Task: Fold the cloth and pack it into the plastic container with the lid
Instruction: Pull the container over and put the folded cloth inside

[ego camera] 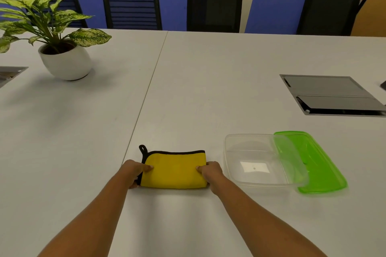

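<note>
White laminate makes up the surface [208, 81], a seam running down it just left of the cloth. Black chairs [215, 5] line its far edge, a potted plant [62, 48] stands far left, and a grey hatch [332, 95] is set in at the right. Nearer, a clear box [236, 173] sits open and empty, its right rim resting on a green lid [325, 169] lying flat beside it. Left of the box and apart from it lies the cloth [174, 170]: yellow, folded into a compact rectangle, black-trimmed, with a black loop at its far left corner. The left hand [133, 172] and right hand [211, 172] each pinch a short end, thumbs on top. Nothing lies between cloth and box.
</note>
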